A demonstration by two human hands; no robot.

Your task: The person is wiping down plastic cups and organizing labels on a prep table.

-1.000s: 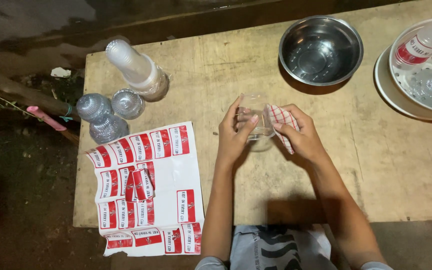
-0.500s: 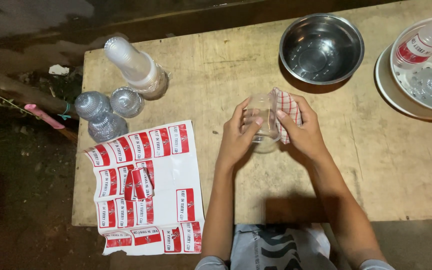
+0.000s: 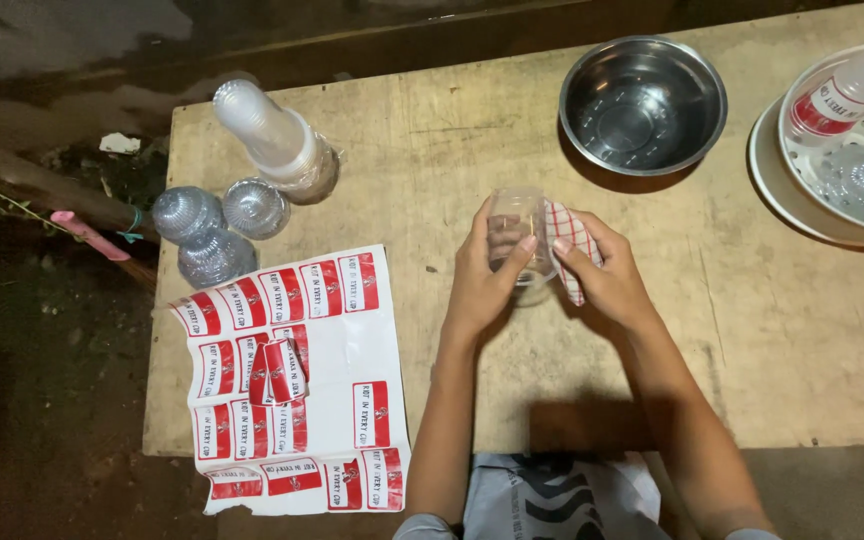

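In the middle of the frame the person holds a clear cup (image 3: pixel 515 237) on its side, just above the bench (image 3: pixel 432 170). The left hand (image 3: pixel 487 280) has its fingers closed around the cup, the thumb on top. The right hand (image 3: pixel 607 280) holds a red-and-white label (image 3: pixel 567 240) against the right side of the cup, with the fingers curled on it.

In the lower left of the frame lies a sheet of labels (image 3: pixel 297 390), hanging a little over the bench edge. Above it stand three upturned cups (image 3: pixel 214 225), and near them lies a sleeve of cups (image 3: pixel 277 145). In the upper right is a steel bowl (image 3: pixel 644 105), and at the right edge a white basin (image 3: pixel 832 150) holding more cups, one already labelled.
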